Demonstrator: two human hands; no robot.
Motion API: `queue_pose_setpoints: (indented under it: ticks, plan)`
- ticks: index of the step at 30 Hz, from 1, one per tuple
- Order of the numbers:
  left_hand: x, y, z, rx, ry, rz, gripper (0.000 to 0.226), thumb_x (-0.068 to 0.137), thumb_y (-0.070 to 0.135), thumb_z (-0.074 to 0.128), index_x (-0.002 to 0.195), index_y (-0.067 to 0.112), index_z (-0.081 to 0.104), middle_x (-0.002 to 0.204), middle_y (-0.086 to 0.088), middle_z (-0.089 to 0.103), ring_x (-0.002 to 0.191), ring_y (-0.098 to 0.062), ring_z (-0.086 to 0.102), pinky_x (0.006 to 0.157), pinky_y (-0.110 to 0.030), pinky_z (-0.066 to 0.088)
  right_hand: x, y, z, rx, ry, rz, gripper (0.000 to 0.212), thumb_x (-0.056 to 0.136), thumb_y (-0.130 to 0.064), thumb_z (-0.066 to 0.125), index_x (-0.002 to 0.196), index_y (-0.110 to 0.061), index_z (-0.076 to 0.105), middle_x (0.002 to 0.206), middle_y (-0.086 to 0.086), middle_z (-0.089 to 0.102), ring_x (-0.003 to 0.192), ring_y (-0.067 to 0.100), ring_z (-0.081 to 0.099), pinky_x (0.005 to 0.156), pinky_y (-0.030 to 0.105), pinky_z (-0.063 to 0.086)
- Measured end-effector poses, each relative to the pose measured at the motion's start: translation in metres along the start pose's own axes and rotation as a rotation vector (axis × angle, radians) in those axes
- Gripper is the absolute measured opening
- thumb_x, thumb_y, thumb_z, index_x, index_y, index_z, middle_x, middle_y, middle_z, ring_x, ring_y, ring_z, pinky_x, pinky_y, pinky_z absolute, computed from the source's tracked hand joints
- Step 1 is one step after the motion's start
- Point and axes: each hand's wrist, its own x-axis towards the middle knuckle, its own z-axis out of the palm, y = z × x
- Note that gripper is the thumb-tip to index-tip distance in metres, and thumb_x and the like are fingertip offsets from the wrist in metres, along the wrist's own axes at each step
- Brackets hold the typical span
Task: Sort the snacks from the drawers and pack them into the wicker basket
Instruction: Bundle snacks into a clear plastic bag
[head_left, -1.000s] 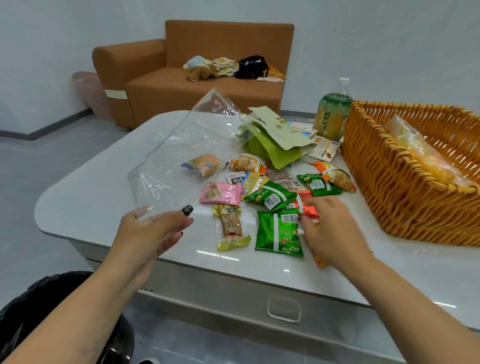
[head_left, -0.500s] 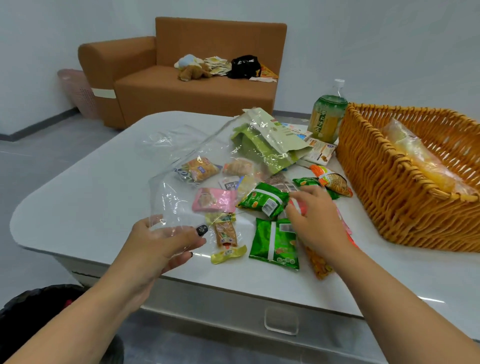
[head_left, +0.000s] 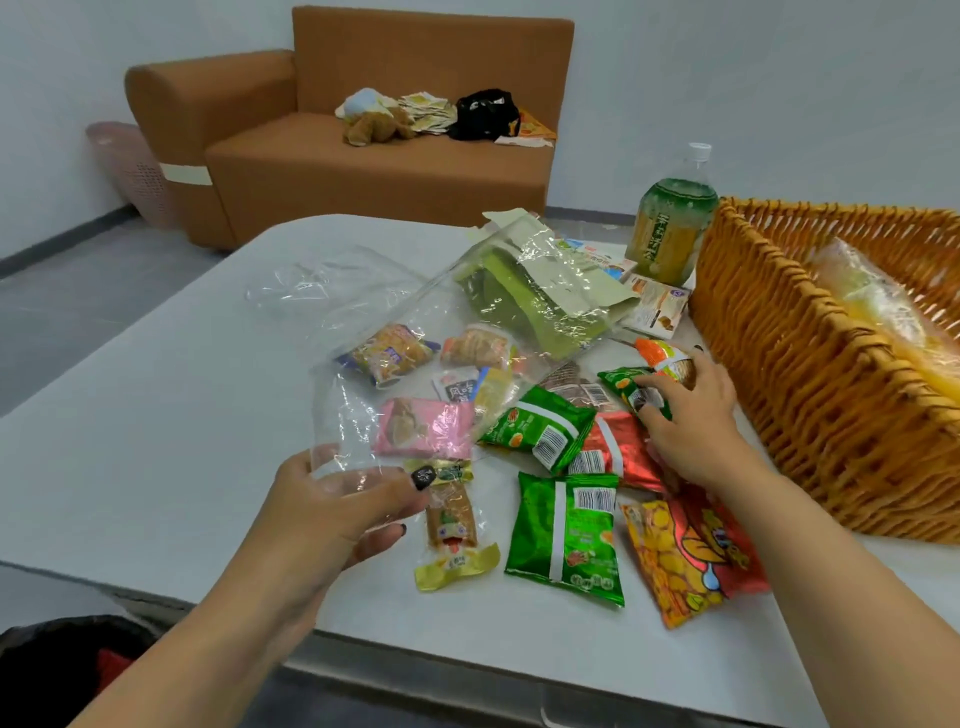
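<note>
Between the two hands lay a scatter of snack packets on the white table (head_left: 156, 415). The left hand (head_left: 332, 509) pinched the near edge of a clear plastic bag (head_left: 415, 353) between thumb and curled fingers, the bag extending away from it over several packets. The right hand (head_left: 685, 421) rested, fingers curled, on a small green packet (head_left: 621, 382) and an orange-tipped packet (head_left: 662, 356). Just right of that hand stood the wicker basket (head_left: 810, 395), holding a yellow wrapped item (head_left: 883, 312). Below the right wrist lay a green packet (head_left: 566, 535) and an orange packet (head_left: 685, 551). Beyond the right hand stood a green bottle (head_left: 670, 228).
</note>
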Motion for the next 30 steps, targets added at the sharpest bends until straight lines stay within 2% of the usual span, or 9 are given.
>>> queue_pose_setpoints:
  ticks: [5,10,14,17,19,21,23,26,30]
  plan:
    - [0.011,0.005,0.016,0.002,0.035,0.010,0.095,0.049,0.009,0.092,0.128,0.022,0.039,0.097,-0.004,0.075,0.080,-0.015,0.074,0.060,-0.025,0.053,0.014,0.011,0.001,-0.146,0.005,0.023,0.046,0.098,-0.031,0.047,0.140,-0.013,0.046,0.159,0.016,0.009,0.146,0.034,-0.002,0.119,0.043,0.001]
    - [0.019,0.008,0.026,-0.025,0.032,0.009,0.059,0.065,0.004,0.083,0.106,0.026,0.046,0.092,-0.007,0.076,0.071,-0.016,0.074,0.054,-0.022,0.051,0.011,0.008,-0.007,-0.080,0.148,0.008,0.048,0.094,-0.017,0.053,0.137,0.003,0.043,0.150,0.021,0.025,0.140,0.035,0.022,0.117,0.044,0.021]
    - [0.015,0.012,0.033,-0.004,0.007,0.038,0.048,0.069,0.005,0.080,0.095,0.028,0.048,0.081,-0.002,0.077,0.068,-0.013,0.073,0.055,-0.023,0.050,-0.004,0.000,-0.022,0.016,0.472,-0.140,0.030,0.088,-0.004,0.064,0.118,0.001,0.064,0.132,0.019,0.051,0.119,0.036,0.051,0.093,0.044,0.047]
    - [0.010,0.014,0.035,0.008,0.019,0.052,0.046,0.066,0.007,0.081,0.091,0.028,0.049,0.080,-0.002,0.077,0.067,-0.013,0.073,0.058,-0.025,0.049,-0.018,-0.019,-0.033,0.147,0.566,-0.273,0.015,0.080,0.001,0.072,0.093,-0.006,0.075,0.107,0.012,0.067,0.096,0.028,0.064,0.081,0.034,0.051]
    - [0.006,0.014,0.034,0.010,0.033,0.054,0.051,0.062,0.007,0.082,0.094,0.026,0.049,0.085,-0.004,0.077,0.067,-0.013,0.073,0.055,-0.024,0.051,-0.030,-0.033,-0.039,0.361,0.534,-0.191,0.018,0.078,0.000,0.073,0.084,-0.017,0.072,0.096,-0.002,0.067,0.092,0.017,0.063,0.081,0.024,0.047]
    - [0.000,0.014,0.032,0.021,0.043,0.064,0.061,0.063,0.005,0.084,0.109,0.022,0.048,0.094,-0.006,0.075,0.065,-0.012,0.073,0.052,-0.022,0.052,-0.042,-0.044,-0.046,0.612,0.445,-0.032,0.024,0.081,-0.005,0.072,0.088,-0.026,0.063,0.092,-0.008,0.065,0.089,0.017,0.064,0.078,0.032,0.050]
    - [-0.006,0.014,0.029,0.050,0.057,0.096,0.080,0.064,0.006,0.085,0.128,0.021,0.039,0.101,-0.004,0.070,0.069,-0.013,0.074,0.055,-0.023,0.053,-0.053,-0.056,-0.060,0.880,0.318,0.106,0.036,0.083,-0.003,0.069,0.108,-0.026,0.055,0.095,-0.003,0.063,0.085,0.020,0.065,0.076,0.042,0.057]
    - [-0.019,0.014,0.022,0.155,0.068,0.189,0.095,0.062,0.011,0.088,0.138,0.023,0.033,0.108,0.000,0.068,0.080,-0.016,0.074,0.056,-0.024,0.055,-0.075,-0.070,-0.082,1.225,0.173,0.212,0.056,0.087,0.007,0.060,0.130,-0.027,0.048,0.100,0.004,0.060,0.089,0.022,0.067,0.075,0.036,0.059]
    - [-0.037,0.012,0.011,0.284,0.070,0.280,0.099,0.064,0.011,0.089,0.142,0.024,0.029,0.113,0.000,0.065,0.073,-0.009,0.071,0.055,-0.021,0.056,-0.107,-0.068,-0.102,1.525,0.046,0.236,0.044,0.089,0.011,0.051,0.125,-0.014,0.051,0.105,0.012,0.068,0.084,0.022,0.072,0.073,0.034,0.061]
